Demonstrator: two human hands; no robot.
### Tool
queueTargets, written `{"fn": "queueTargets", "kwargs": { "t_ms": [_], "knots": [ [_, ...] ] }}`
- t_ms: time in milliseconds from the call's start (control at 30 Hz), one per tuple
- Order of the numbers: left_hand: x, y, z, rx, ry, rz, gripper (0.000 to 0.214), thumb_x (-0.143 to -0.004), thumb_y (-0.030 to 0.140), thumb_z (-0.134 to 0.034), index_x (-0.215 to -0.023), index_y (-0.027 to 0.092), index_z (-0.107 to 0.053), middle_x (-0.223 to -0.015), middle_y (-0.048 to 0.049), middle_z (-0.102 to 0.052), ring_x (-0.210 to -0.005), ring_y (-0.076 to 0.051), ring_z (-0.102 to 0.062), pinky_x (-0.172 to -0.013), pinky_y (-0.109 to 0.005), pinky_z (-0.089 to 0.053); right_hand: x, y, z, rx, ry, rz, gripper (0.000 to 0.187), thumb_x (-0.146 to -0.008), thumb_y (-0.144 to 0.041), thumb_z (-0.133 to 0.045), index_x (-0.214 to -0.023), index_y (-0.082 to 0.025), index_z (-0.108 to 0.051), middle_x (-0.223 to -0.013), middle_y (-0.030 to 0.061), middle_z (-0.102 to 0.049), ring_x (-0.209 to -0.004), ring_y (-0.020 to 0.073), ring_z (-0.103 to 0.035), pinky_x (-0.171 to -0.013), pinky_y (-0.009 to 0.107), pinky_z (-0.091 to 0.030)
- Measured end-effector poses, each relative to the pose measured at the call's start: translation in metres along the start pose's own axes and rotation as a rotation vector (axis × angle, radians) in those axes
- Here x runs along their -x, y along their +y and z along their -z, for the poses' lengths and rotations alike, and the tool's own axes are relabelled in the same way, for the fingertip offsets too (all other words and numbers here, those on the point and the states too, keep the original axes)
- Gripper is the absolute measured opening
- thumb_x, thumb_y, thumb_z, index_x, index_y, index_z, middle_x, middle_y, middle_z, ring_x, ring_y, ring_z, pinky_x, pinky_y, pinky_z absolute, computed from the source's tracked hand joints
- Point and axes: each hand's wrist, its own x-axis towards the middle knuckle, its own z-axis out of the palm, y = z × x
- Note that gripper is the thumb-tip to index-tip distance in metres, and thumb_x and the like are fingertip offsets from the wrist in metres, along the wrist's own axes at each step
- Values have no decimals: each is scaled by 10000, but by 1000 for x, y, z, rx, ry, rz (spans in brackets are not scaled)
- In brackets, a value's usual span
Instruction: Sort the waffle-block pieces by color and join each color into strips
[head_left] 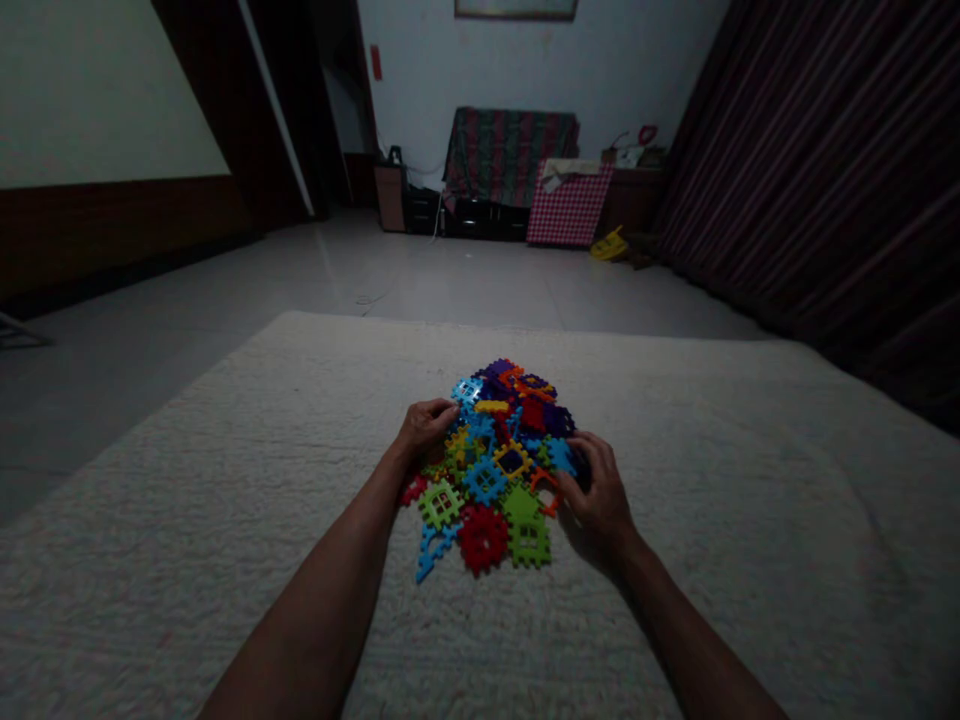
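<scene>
A heap of plastic interlocking building tiles (486,480) in several colours lies on the pale quilted mat. My left hand (426,428) rests against the heap's left side, its fingers bent and together near a light blue window tile (466,390); what its fingertips hold is hidden. On the opposite side, my right hand (600,492) has its thumb and fingers around a blue tile (561,455) at the heap's edge. Closest to me lie a red gear-shaped tile (483,540), a green window tile (529,541) and a blue triangular tile (435,548).
The mat (720,480) spreads around the heap over a glossy tiled floor (315,265). Against the far wall stand low black drawers (491,220) and something draped in checked cloth (570,205). A dark striped curtain (840,170) hangs along the right.
</scene>
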Motion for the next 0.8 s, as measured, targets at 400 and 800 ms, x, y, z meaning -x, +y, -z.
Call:
{"fn": "queueTargets", "kwargs": {
  "t_ms": [400,800],
  "knots": [
    [-3,-11,-2,-66,25,-40,399,-749,495,-596,-850,152,-774,-762,-36,-750,-687,-166,-649,-638,-245,-475,8,17,-8,79,-100,92,567,-726,-79,-512,-1280,-193,-544,-1389,145,-505,-1320,281,-461,-1125,513,-389],
    [-2,-7,-1,-81,20,-40,407,-744,498,-595,-860,154,-778,-813,-54,-766,-742,-192,-677,-689,-273,-489,3,21,-11,-117,-60,125,681,-590,-9,-404,-1205,-213,-613,-1341,95,-581,-1295,225,-522,-1129,441,-417]
  ]
}}
